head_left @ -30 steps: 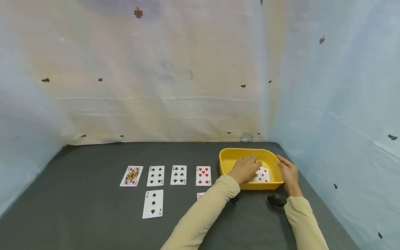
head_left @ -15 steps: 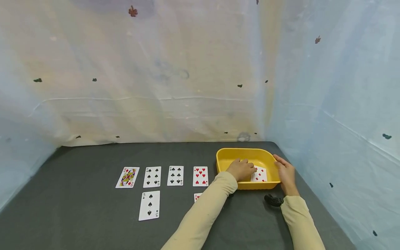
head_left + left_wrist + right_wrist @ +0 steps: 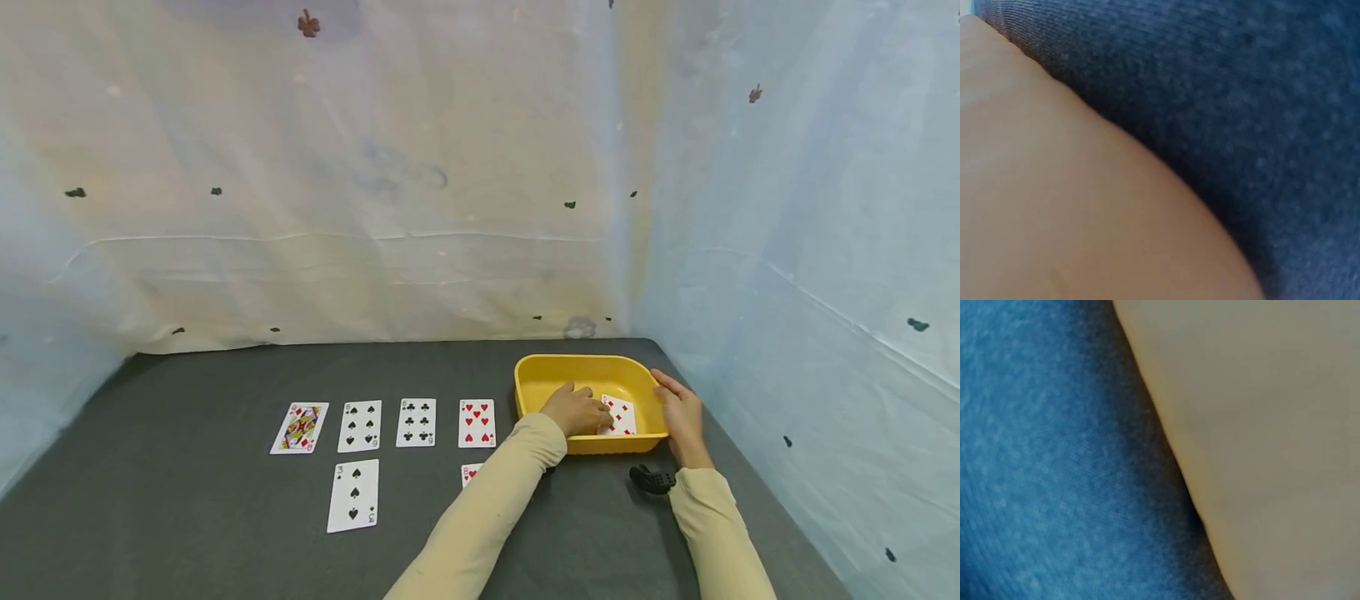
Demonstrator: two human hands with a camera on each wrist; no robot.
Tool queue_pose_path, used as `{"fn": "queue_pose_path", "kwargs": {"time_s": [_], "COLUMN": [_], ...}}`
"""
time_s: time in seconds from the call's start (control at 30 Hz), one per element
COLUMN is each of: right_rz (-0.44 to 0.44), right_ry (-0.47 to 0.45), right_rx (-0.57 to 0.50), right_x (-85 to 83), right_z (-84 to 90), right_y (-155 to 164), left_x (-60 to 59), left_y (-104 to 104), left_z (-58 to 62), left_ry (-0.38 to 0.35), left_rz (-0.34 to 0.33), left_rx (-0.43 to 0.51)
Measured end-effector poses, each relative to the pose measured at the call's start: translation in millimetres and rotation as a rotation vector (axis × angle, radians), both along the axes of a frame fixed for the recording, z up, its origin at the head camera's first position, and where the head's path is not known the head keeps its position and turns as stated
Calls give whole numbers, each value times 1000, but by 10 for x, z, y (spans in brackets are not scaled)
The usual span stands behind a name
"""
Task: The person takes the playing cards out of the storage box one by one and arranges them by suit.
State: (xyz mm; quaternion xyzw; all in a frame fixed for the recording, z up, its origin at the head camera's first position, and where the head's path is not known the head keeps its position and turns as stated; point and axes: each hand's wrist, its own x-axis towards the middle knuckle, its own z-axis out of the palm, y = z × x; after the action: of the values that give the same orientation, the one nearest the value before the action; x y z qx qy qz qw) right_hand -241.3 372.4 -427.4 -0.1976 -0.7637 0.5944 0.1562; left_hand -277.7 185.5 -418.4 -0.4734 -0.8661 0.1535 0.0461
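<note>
Left hand (image 3: 576,410) reaches into the yellow tray (image 3: 542,377), fingers curled onto the diamond card (image 3: 622,414) lying on the tray floor; whether it pinches the card cannot be told. Right hand (image 3: 679,414), fingers nearly straight, rests against the tray's right rim. The tray sits at the right of a dark cloth-covered table (image 3: 187,517) enclosed by pale sheeting. Both sleeved forearms extend forward from below.

A smooth, slightly glossy yellow plastic tray (image 3: 540,377) sits on a matt dark cloth tabletop (image 3: 225,517). Glossy paper playing cards (image 3: 360,426) lie flat. Wrinkled sheeting (image 3: 375,208) forms the backdrop.
</note>
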Motion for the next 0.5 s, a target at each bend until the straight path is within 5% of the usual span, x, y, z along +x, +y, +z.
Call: {"fn": "queue_pose_path", "kwargs": {"time_s": [0.17, 0.5], "right_rz": [16, 15], "right_ry": [-12, -9], "right_rx": [16, 18], "right_x": [0, 15], "right_z": [3, 16], "right_y": [-2, 14], "left_x": [6, 32], "left_y": [-29, -74], "left_z": [2, 39], "left_ry": [-12, -57], "left_rz": [15, 145], "left_rx": [7, 41]}}
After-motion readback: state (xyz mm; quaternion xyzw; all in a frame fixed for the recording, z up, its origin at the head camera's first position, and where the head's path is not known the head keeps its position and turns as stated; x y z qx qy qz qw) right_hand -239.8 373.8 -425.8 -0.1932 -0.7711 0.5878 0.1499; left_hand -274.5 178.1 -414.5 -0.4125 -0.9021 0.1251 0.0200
